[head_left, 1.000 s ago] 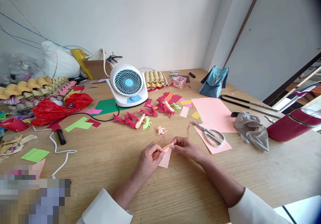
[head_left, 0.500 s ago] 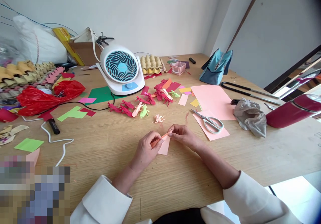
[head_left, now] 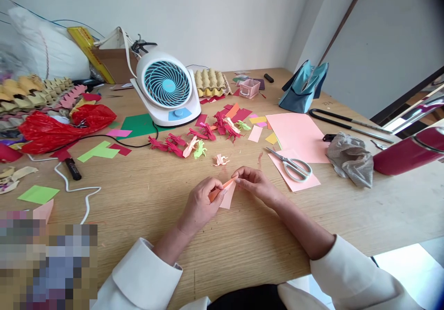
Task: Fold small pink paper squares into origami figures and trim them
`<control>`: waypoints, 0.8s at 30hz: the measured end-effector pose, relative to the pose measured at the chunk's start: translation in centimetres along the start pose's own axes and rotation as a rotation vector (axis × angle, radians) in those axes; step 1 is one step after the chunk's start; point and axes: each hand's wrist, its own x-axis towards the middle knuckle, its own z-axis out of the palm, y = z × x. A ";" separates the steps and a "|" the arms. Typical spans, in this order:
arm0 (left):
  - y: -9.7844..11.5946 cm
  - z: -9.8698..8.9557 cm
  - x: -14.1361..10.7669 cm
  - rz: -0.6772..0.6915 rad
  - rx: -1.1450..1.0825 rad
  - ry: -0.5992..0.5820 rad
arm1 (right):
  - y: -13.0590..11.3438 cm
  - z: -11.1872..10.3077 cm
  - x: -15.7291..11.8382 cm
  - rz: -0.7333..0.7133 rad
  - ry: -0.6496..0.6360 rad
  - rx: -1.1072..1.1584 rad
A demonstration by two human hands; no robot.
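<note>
Between my hands is a small pink paper (head_left: pixel 228 198) with a folded orange edge along its top. My left hand (head_left: pixel 204 201) pinches the paper's left part between thumb and fingers. At its upper right corner, my right hand (head_left: pixel 255 185) holds the fold with thumb and fingertips. Just beyond the hands lies a small pale pink folded paper figure (head_left: pixel 220 160). Farther back, several red, pink and green folded figures (head_left: pixel 175 145) form a loose row. White-handled scissors (head_left: pixel 294 167) rest on pink paper to the right.
A white and blue fan (head_left: pixel 168 88) stands behind the figures. At the right are a grey cloth (head_left: pixel 350 159), a dark red bottle (head_left: pixel 409 152) and a blue bag (head_left: pixel 303 88). Leftward lie a red plastic bag (head_left: pixel 62 127), a black marker (head_left: pixel 72 169) and a white cable (head_left: pixel 86 199).
The camera view has shifted slightly. Both hands keep hold of the paper, and a little more of its orange folded edge shows between them.
</note>
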 end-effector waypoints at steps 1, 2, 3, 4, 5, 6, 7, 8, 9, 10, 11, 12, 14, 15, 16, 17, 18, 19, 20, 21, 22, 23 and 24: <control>-0.1 -0.2 0.1 0.036 0.045 -0.005 | -0.1 -0.1 0.0 -0.001 0.001 -0.015; -0.1 -0.4 0.2 0.079 0.100 -0.014 | -0.2 -0.2 -0.1 -0.001 0.002 -0.039; -0.1 -0.7 0.3 0.125 0.163 -0.023 | -0.3 -0.3 -0.1 -0.001 0.003 -0.071; -0.1 -1.0 0.5 0.178 0.234 -0.043 | -0.3 -0.4 -0.1 0.000 0.004 -0.104; 0.0 -1.2 0.6 0.226 0.303 -0.062 | -0.4 -0.6 -0.1 0.001 0.004 -0.136; 0.2 -1.5 0.7 0.266 0.363 -0.078 | -0.4 -0.7 -0.1 0.003 0.004 -0.165; 0.4 -1.7 0.7 0.296 0.416 -0.079 | -0.4 -0.8 -0.1 0.005 0.003 -0.195; 0.6 -1.9 0.7 0.310 0.463 -0.073 | -0.4 -0.9 -0.1 0.008 -0.001 -0.225; 0.8 -2.0 0.7 0.318 0.505 -0.065 | -0.5 -1.0 -0.2 0.011 -0.010 -0.251; 1.0 -2.1 0.7 0.321 0.541 -0.059 | -0.5 -1.1 -0.2 0.014 -0.020 -0.276; 1.3 -2.2 0.6 0.324 0.570 -0.055 | -0.6 -1.2 -0.2 0.013 -0.030 -0.304; 1.5 -2.2 0.5 0.327 0.593 -0.056 | -0.7 -1.2 -0.3 0.009 -0.036 -0.335; 1.8 -2.2 0.4 0.336 0.625 -0.060 | -0.9 -1.2 -0.4 -0.008 -0.039 -0.411; 1.9 -2.2 0.4 0.340 0.637 -0.059 | -1.1 -1.2 -0.5 -0.019 -0.037 -0.456; 2.0 -2.1 0.3 0.344 0.648 -0.058 | -1.2 -1.2 -0.6 -0.029 -0.037 -0.498; 2.1 -2.0 0.3 0.347 0.660 -0.058 | -1.3 -1.2 -0.7 -0.034 -0.039 -0.535; 2.1 -2.0 0.3 0.350 0.670 -0.057 | -1.4 -1.1 -0.8 -0.033 -0.044 -0.568; 2.1 -1.9 0.3 0.355 0.678 -0.053 | -1.5 -1.1 -0.8 -0.031 -0.047 -0.603; 2.1 -1.8 0.3 0.360 0.682 -0.048 | -1.5 -1.0 -0.9 -0.027 -0.047 -0.641; 2.1 -1.8 0.3 0.366 0.682 -0.039 | -1.5 -1.0 -1.0 -0.025 -0.047 -0.682; 2.2 -1.7 0.3 0.374 0.679 -0.027 | -1.5 -0.9 -1.0 -0.026 -0.048 -0.723; 2.2 -1.6 0.3 0.382 0.675 -0.017 | -1.5 -0.8 -1.1 -0.031 -0.052 -0.761; 2.2 -1.6 0.3 0.389 0.671 -0.012 | -1.5 -0.8 -1.1 -0.037 -0.055 -0.794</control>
